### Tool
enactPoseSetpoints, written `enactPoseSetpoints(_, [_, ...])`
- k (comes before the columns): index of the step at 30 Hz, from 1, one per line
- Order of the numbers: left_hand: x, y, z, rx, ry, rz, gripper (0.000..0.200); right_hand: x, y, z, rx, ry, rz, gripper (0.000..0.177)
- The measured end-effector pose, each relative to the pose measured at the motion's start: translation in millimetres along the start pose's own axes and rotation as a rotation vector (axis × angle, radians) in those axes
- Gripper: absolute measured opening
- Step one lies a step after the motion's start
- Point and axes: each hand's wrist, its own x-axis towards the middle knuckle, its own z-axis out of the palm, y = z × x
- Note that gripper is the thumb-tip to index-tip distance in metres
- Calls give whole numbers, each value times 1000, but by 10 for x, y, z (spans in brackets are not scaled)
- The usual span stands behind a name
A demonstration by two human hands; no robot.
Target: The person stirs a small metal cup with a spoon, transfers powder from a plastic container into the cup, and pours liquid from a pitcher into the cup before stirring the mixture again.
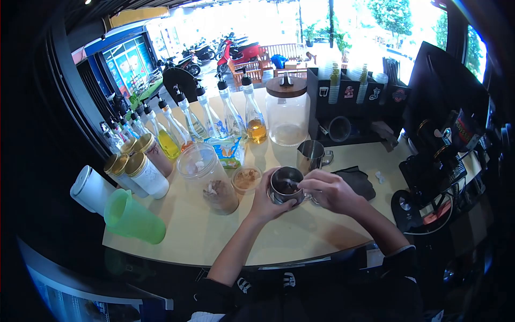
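Note:
My left hand point(264, 202) is wrapped round a small stainless steel pitcher point(279, 197), with a dark inside showing at its mouth. Over its right rim, my right hand point(333, 191) pinches a thin spoon-like utensil point(293, 184) that dips into the pitcher; most of it is hidden by the fingers. Just behind stands a second steel pitcher point(309, 157), upright and apart from my hands. Left of my left hand sits a clear tub of brown powder point(247, 179). Beside that is a tall clear plastic jar point(206, 180) with some contents low inside.
Pump bottles point(257, 121) line the counter's back left. Gold-lidded jars point(146, 174) and a green pitcher point(134, 217) stand at left. A wooden-lidded glass jar point(287, 115) is at back centre, near a black cup holder point(348, 96). A dark cloth point(355, 182) lies at right.

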Motion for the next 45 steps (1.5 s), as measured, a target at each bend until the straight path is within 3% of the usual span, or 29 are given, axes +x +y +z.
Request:
enactPoseSetpoints(10, [-14,154,-62,59,-109,-69,81,-89,14,-3,-27,-15,60,21])
enactPoseSetpoints(12, [18,242,-70,503,-43,186,88,-110,-34,6,6,-23,39,22])
enactPoseSetpoints(13, [12,298,-28,506,-41,191,88,-125,-64,12,40,-30,27,23])
enactPoseSetpoints(19, [-32,453,108,546,125,-106,101,-156,16,5,-52,44,13,19])
enactPoseSetpoints(24, [26,340,-84,315,-28,-37,101,-146,-7,10,-84,70,-70,18])
enactPoseSetpoints(31, [40,361,-49,442,-64,17,99,-113,-30,46,-91,100,-103,21])
enactPoseSetpoints(34, [95,362,-52,524,-95,-78,101,-134,63,46,-120,112,-87,21])
enactPoseSetpoints(37, [150,335,-167,380,-121,-144,105,-148,66,44,-102,101,-50,21])
enactPoseSetpoints(43, [247,288,-347,144,-356,-198,106,-149,105,42,-160,116,-38,20])
enactPoseSetpoints(45, [257,298,-376,74,-394,-247,106,-139,63,59,-52,104,-84,20])
